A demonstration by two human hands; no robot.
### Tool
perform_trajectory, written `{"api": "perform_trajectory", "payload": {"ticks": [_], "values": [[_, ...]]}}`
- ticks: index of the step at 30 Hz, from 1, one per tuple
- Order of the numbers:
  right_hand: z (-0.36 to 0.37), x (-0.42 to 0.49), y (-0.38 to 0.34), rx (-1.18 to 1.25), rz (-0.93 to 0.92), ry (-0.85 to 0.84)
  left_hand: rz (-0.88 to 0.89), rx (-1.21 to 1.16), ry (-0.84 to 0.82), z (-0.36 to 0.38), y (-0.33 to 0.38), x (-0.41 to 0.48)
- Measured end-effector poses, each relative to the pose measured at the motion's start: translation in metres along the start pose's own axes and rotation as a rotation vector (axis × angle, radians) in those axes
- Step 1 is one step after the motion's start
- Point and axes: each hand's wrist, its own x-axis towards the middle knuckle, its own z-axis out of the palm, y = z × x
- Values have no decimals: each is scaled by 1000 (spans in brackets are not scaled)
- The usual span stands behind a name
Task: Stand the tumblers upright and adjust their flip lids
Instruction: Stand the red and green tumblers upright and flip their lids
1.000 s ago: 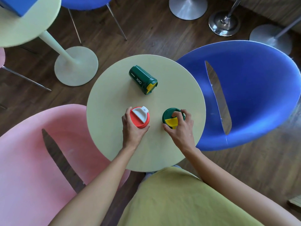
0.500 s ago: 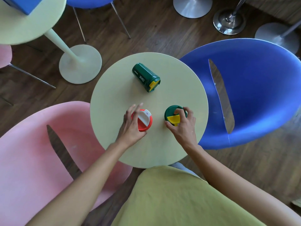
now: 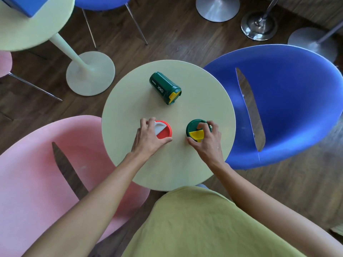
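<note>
3 tumblers (image 3: 161, 88) (image 3: 164, 134) (image 3: 192, 126), 2 tables (image 3: 167, 167) (image 3: 27, 32), perhaps 4 chairs (image 3: 37, 182) (image 3: 289, 101) (image 3: 100, 2) (image 3: 4, 64).

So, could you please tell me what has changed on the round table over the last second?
The left hand lifted its fingers, then regripped the upright red plastic tumbler, and its white flip lid turned anticlockwise, from far-right to far-left. Unchanged: the right hand holds the upright green plastic tumbler, yellow flip lid nearest the person; the other green tumbler lies on its side.

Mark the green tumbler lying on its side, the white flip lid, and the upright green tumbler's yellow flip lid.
lying green tumbler (image 3: 159, 85): head view, on its side wall.
white flip lid (image 3: 160, 128): head view, on the flap's middle.
yellow flip lid (image 3: 196, 135): head view, on the flap's flat top.
</note>
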Motion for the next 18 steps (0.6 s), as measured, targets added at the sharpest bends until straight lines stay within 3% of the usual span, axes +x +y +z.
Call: {"api": "perform_trajectory", "payload": {"ticks": [3,6,8,11,18], "values": [[0,0,0,3,-2,0,48,5,-111,-7,-12,1],[0,0,0,3,-1,0,245,26,-336,-19,-28,3],[0,-1,1,3,-2,-1,335,65,-400,-22,-35,7],[0,-1,0,6,-5,-3,354,-5,-339,-23,-38,14],[0,0,0,1,0,6,138,-61,-115,-4,-15,-6]]}}
